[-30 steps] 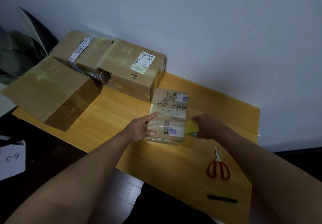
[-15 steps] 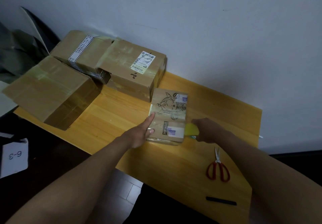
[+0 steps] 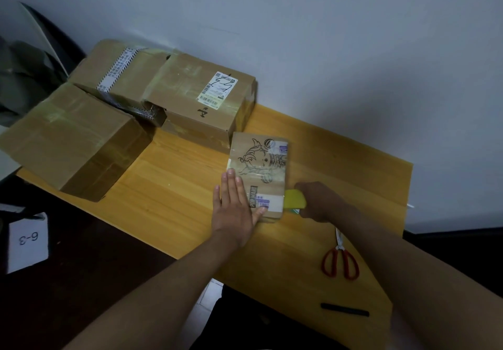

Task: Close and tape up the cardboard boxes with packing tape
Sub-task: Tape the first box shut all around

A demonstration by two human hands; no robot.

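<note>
Left hand (image 3: 236, 206) now flat on small box (image 3: 262, 164) — wooden table (image 3: 174, 192)

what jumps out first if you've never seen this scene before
The eye lands on the small printed box mid-table, with the left hand flat on its near left side and the right hand gripping a yellow tape dispenser at its right edge. Behind to the left, three big taped cardboard boxes crowd the table's far left end by the wall. Red-handled scissors lie near the right forearm.
</note>
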